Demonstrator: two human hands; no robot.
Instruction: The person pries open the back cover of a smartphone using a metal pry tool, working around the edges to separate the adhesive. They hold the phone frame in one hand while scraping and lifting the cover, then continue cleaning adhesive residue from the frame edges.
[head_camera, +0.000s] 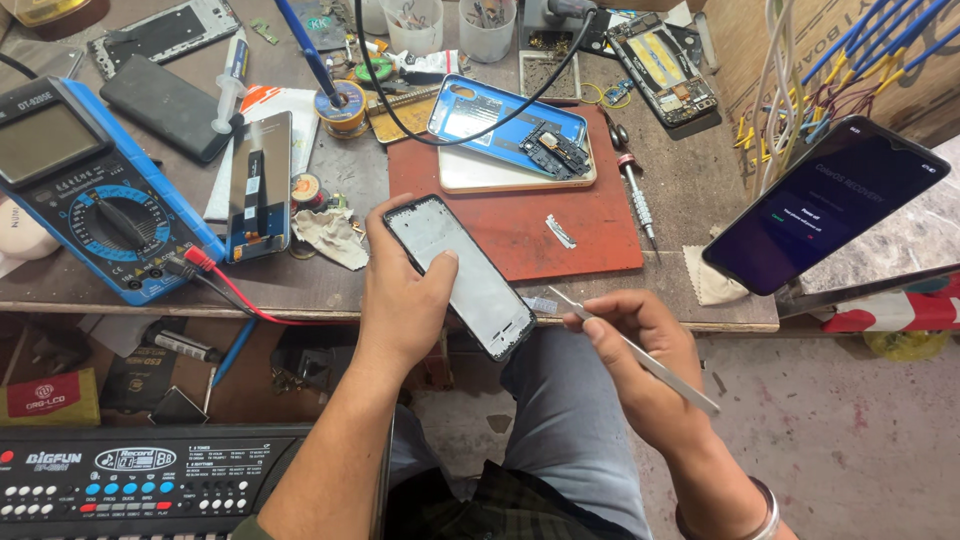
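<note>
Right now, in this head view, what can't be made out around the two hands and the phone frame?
- Phone frame: its left edge and back are hidden by the left hand.
- Tweezers: the middle is covered by the right hand; whether the tips hold anything is too small to tell.
- Keyboard: cut off by the bottom and left edges.
- Multimeter: its left side is cut by the frame edge.

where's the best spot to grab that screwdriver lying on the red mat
Take the screwdriver by its ridged silver handle, coming from above with fingers across it. It lies flat at the red mat's right edge, tip pointing away, so the sides are free; neither hand is near it.
</note>
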